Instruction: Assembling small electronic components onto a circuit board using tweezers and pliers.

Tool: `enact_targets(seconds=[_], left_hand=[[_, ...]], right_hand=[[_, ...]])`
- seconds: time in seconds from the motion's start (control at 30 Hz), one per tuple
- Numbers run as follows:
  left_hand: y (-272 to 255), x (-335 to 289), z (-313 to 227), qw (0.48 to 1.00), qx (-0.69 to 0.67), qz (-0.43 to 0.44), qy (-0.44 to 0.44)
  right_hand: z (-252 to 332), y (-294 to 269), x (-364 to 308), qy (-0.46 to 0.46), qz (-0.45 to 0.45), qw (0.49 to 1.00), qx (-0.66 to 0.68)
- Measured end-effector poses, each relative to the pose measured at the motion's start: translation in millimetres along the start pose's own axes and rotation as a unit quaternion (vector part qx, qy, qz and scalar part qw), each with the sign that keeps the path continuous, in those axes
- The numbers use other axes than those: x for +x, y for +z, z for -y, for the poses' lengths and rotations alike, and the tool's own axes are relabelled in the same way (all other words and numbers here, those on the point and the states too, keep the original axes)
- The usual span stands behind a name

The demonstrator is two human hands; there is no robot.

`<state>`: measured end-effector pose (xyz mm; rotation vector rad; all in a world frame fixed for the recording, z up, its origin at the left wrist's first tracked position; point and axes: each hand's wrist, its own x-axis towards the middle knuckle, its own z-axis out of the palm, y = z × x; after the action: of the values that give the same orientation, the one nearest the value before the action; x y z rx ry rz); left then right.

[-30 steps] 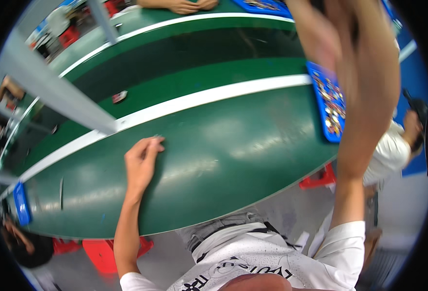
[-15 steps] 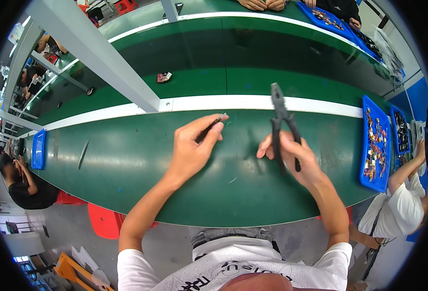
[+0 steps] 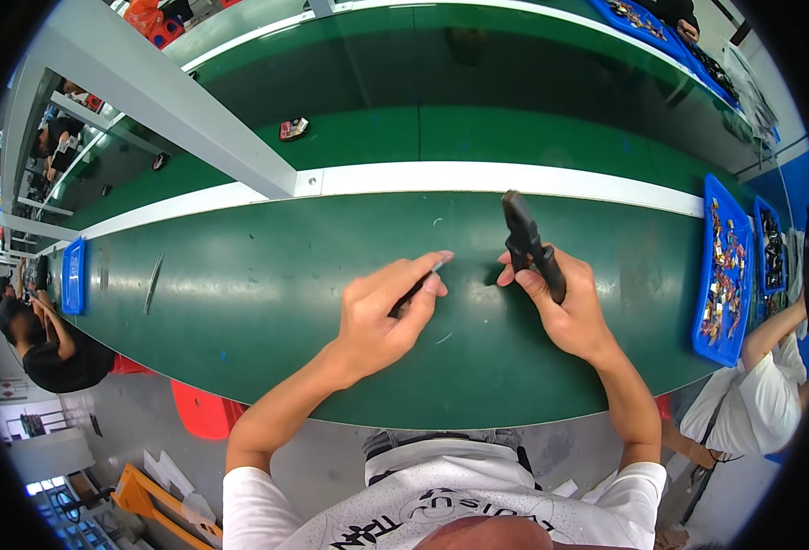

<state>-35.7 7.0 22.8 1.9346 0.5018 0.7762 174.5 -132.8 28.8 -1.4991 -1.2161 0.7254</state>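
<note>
My left hand (image 3: 381, 316) is closed above the green table (image 3: 267, 321), pinching a small dark piece (image 3: 411, 297) with a light metallic end (image 3: 439, 264) between thumb and fingers. Most of that piece is hidden by the fingers, so its kind cannot be told. To the right, my right hand (image 3: 574, 307) is wrapped round the handles of black pliers (image 3: 523, 229). Their jaws point away from me, toward the white rail, and are seen nearly edge-on, so whether they are open does not show. The pliers and the small piece are apart.
A blue tray (image 3: 700, 330) of small colourful parts lies at the right, with another blue tray (image 3: 771, 247) beyond. Thin tweezers (image 3: 154, 284) and a blue tray (image 3: 73, 275) are at the left. A grey post (image 3: 175, 101) rises beside the white rail (image 3: 478, 177). Co-workers sit both sides.
My left hand has come nearer and a little to the right with the small piece. The pliers have turned in my right hand, and their spread handles now appear together. The view has shifted slightly.
</note>
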Motion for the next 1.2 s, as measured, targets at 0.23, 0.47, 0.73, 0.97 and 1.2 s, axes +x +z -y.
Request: enact_targets(seconds=[0.23, 0.47, 0.73, 0.97, 1.2], left_hand=[[1, -2, 2, 0.953, 0.164, -0.048, 0.250], [3, -7, 1, 0.911, 0.264, -0.083, 0.305], [-2, -6, 4, 0.881, 0.282, -0.079, 0.371], [4, -17, -1, 0.906, 0.259, -0.049, 0.332], [9, -15, -1, 0.908, 0.247, -0.064, 0.333]], right_hand=[[-5, 3, -1, -0.177, -0.068, 0.936, -0.296], [-6, 7, -4, -0.202, -0.095, 0.923, -0.314], [-3, 10, -5, -0.196, -0.094, 0.922, -0.321], [-7, 10, -4, -0.213, -0.099, 0.922, -0.307], [-8, 8, -5, -0.210, -0.103, 0.917, -0.322]])
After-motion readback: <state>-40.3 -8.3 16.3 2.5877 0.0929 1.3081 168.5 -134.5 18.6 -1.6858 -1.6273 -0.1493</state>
